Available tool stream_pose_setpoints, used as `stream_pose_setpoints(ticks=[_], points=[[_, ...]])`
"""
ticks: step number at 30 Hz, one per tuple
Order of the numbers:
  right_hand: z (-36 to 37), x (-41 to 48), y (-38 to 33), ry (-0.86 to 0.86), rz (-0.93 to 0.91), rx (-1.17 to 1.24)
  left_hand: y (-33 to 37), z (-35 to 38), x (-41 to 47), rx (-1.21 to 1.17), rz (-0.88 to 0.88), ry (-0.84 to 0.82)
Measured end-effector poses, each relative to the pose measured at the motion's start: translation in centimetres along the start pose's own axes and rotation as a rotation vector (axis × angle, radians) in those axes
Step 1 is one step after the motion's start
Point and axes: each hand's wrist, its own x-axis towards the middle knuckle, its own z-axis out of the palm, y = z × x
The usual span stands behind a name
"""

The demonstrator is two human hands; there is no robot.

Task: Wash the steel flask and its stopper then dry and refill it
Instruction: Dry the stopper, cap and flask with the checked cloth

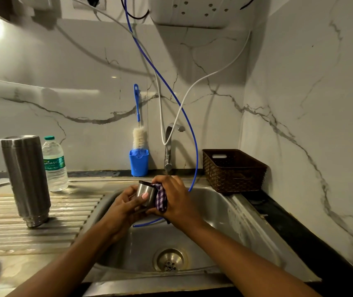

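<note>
Sink basin (pixel 225 221) open below; blue tube (pixel 196 151) (hanging) crosses near tap (pixel 168 146).

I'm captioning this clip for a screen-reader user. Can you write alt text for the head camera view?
Over a steel sink, the left hand holds a small steel flask cap while the right hand wipes it with a checked cloth. The steel flask stands upside down on the drainboard beside a water bottle.

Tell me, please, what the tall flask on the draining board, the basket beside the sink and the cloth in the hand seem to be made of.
The flask looks like brushed stainless steel: grey, with soft streaked reflections. The basket seems to be dark brown moulded plastic in a woven pattern, though real wicker cannot be excluded. The cloth in the right hand looks like thin woven fabric, probably cotton, with purple and white checks.
</note>
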Motion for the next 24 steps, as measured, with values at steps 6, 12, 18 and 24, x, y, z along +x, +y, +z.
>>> stream_pose_setpoints(ticks=[6, 12, 18, 24], points=[[-1.3, 0.3, -0.5, -0.237, 0.151, 0.183, 0.4, -0.6, -0.2, 0.147, 0.148, -0.006], [-1.8, 0.5, -0.7, -0.33, 0.274, 0.373, 0.5, -0.5, -0.5, 0.279, 0.188, -0.033], [-1.1, -0.3, -0.5, -0.307, 0.032, 0.009, 0.2, -0.4, 0.0, 0.056, -0.065, 0.042], [-0.5, -0.3, -0.1, -0.198, 0.203, 0.294, 0.4, -1.2, 0.0, 0.1, -0.043, 0.023]])
